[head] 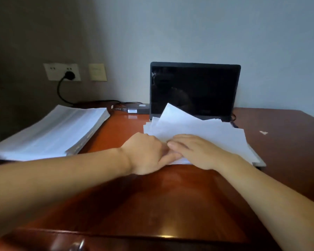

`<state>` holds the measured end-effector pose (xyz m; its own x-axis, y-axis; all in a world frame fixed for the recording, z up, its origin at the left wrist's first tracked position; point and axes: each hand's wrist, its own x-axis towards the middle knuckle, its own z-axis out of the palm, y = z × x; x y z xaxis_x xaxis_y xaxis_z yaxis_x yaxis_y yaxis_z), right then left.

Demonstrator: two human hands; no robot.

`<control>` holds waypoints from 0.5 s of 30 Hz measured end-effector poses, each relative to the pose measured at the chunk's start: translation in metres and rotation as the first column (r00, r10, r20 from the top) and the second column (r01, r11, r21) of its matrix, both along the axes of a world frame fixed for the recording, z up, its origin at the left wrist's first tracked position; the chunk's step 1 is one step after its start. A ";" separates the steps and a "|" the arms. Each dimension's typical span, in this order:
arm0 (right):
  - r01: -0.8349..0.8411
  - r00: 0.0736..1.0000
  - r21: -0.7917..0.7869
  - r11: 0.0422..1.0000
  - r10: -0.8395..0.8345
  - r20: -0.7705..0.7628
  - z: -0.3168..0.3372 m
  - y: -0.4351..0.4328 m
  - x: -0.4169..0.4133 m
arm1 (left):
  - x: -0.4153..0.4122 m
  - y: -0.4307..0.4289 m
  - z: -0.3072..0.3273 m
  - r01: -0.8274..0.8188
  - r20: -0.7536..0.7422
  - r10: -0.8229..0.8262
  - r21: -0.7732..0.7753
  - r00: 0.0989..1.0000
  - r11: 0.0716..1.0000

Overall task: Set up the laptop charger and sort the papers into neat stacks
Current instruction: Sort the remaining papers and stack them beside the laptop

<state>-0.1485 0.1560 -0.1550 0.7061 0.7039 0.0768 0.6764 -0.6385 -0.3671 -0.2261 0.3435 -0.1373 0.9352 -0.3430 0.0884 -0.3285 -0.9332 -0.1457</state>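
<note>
L grip [145,153] curled, pinching near edge of loose sheets [198,127]; R grip [194,151] flat on top. 2 paper piles: these, centre, + neat stack [49,131] left. 1 laptop [194,87], keyboard hidden; 1 charger brick [134,109] far on desk [170,196].

Thick paper stack [49,131] frame left on tabletop [152,196]. Centre-right, loose papers [198,127], apparently over base of laptop [194,87]; screen behind them. Charger brick [134,109] at rear between stack and laptop. Plug [69,75] in wall socket [61,71], upper left. Left hand [145,151] and right hand [198,151] at papers' near edge.
</note>
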 end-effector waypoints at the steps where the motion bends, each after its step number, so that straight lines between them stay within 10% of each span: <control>1: 0.029 0.999 0.024 0.999 -0.029 -0.028 0.000 0.005 0.004 | 0.001 0.007 -0.002 -0.042 -0.010 0.041 -0.097 0.999 0.994; 9: 0.132 0.991 -0.197 0.972 -0.132 0.011 -0.002 0.035 0.028 | 0.058 0.063 -0.037 -0.374 -0.125 0.411 -0.701 0.903 0.608; 15: 0.095 0.995 -0.123 0.988 -0.089 0.053 -0.010 0.038 0.033 | 0.071 0.070 -0.045 -0.397 -0.209 0.387 -0.763 0.898 0.510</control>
